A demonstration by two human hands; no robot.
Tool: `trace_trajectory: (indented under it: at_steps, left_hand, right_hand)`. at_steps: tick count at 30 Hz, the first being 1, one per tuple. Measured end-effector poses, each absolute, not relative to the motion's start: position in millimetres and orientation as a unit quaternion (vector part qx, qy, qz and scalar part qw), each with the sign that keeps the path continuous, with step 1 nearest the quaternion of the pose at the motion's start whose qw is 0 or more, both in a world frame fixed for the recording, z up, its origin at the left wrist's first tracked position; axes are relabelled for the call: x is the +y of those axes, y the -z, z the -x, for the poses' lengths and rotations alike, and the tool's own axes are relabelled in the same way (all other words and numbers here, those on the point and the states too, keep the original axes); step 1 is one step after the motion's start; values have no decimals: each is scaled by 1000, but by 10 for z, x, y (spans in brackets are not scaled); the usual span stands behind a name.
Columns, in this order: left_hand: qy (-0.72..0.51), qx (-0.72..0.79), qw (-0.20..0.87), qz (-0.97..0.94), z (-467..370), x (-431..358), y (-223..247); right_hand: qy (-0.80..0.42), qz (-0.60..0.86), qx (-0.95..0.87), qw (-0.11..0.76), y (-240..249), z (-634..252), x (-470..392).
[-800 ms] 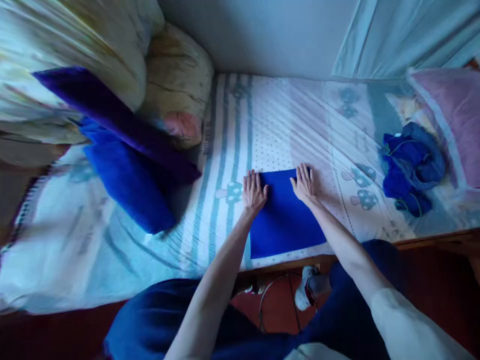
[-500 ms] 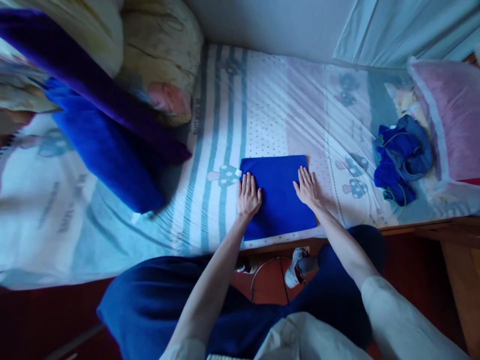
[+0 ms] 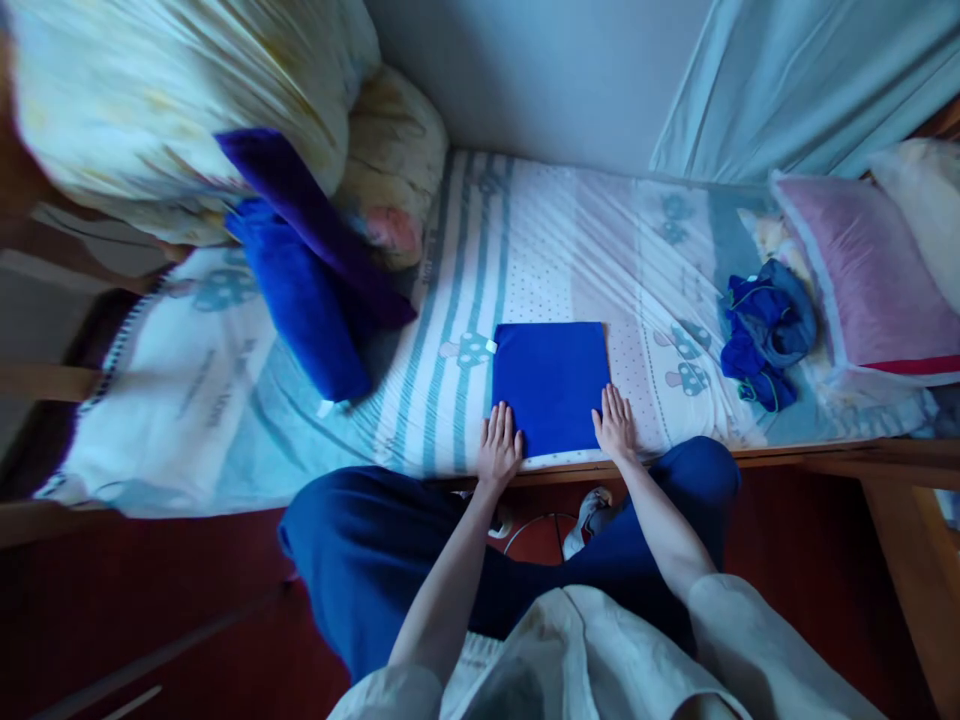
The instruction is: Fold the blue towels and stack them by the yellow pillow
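Observation:
A flat, square blue cloth (image 3: 553, 385) with a small white tag at its far left corner lies on the bed sheet in front of me. My left hand (image 3: 500, 445) rests flat on its near left corner, fingers stretched out and pointing away. Against the right edge, close to the near corner, my right hand (image 3: 615, 420) lies flat with its fingers extended. Neither hand grips anything. Whether the cloth is folded or a single layer, I cannot tell.
The patterned bed sheet (image 3: 442, 400) reaches the wall. At left a rolled blue cloth (image 3: 307, 310) and a long purple cloth (image 3: 322, 230) lie beside large pillow-like bundles (image 3: 225, 90). Crumpled blue clothing (image 3: 769, 325) and a pink pillow (image 3: 862, 270) are at right. A wooden bed edge (image 3: 787, 455) runs in front.
Both hands have slid towards me along the blue cloth, from its middle to its near corners, staying flat. The camera view has turned left.

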State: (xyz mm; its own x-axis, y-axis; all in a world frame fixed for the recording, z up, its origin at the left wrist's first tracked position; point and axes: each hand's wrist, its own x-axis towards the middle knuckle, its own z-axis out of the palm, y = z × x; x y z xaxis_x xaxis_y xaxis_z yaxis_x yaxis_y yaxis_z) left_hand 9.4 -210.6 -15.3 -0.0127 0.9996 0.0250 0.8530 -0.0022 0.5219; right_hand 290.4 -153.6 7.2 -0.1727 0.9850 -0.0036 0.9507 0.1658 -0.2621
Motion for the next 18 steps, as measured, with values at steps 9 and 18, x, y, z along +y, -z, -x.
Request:
trace_trajectory:
  at_steps: [9, 18]
  left_hand:
    - [-204, 744, 214, -600, -5, -2545, 274]
    - [-327, 796, 311, -404, -19, -2465, 76]
  right_hand:
    - [-114, 681, -704, 165, 148, -3248, -2104]
    - [-210, 708, -595, 317, 141, -3250, -2187]
